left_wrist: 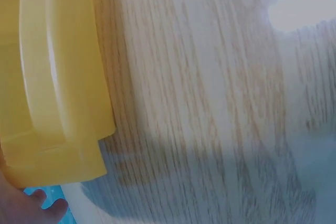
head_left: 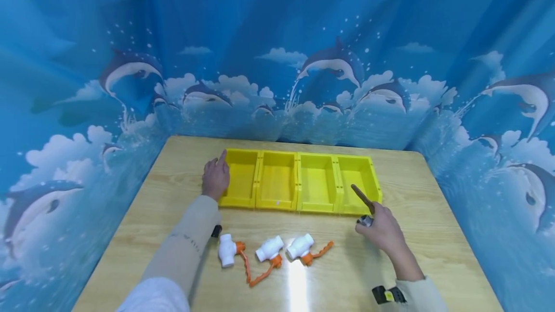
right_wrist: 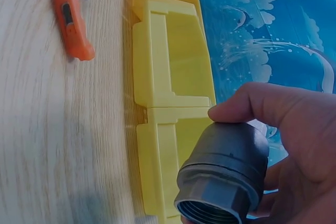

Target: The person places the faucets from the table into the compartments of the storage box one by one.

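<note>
My right hand (head_left: 383, 229) grips a grey metal ball valve (right_wrist: 223, 174), held above the table near the rightmost yellow bin. Its threaded opening faces the right wrist camera, and a long brownish lever (head_left: 362, 198) sticks out past the hand in the head view. My left hand (head_left: 215, 177) rests against the left end of the row of yellow bins (head_left: 277, 204), index finger straight along the side wall. Three white plastic ball valves with orange levers lie in front of the bins: a left one (head_left: 226, 250), a middle one (head_left: 269, 248) and a right one (head_left: 300, 246).
The bins stand joined side by side near the back of the wooden table (head_left: 338, 273). A blue curtain (head_left: 269, 23) printed with dolphins surrounds the table at the back and both sides. Light glares off the table near its front.
</note>
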The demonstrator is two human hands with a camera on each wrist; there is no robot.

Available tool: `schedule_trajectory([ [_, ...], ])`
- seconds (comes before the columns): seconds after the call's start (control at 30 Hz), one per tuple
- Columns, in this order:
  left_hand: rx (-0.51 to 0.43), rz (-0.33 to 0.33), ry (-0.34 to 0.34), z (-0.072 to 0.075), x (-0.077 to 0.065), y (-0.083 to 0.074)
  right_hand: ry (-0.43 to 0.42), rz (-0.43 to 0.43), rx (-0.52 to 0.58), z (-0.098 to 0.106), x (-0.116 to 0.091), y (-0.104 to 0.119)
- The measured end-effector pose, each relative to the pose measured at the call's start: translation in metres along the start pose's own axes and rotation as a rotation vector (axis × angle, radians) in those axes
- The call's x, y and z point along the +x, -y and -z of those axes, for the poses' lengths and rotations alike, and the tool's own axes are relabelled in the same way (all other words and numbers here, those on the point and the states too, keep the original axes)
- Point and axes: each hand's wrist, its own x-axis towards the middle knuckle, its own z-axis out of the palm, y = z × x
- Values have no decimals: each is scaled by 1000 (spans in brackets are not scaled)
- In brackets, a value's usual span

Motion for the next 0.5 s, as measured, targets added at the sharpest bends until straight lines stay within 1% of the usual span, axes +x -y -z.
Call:
schedule_trajectory([
  [0.2,10,5,16,0,1,0,3,-5,-15,1,2,3],
  [0.5,8,2,-2,-1,0,1,13,-6,-33,6,9,4],
])
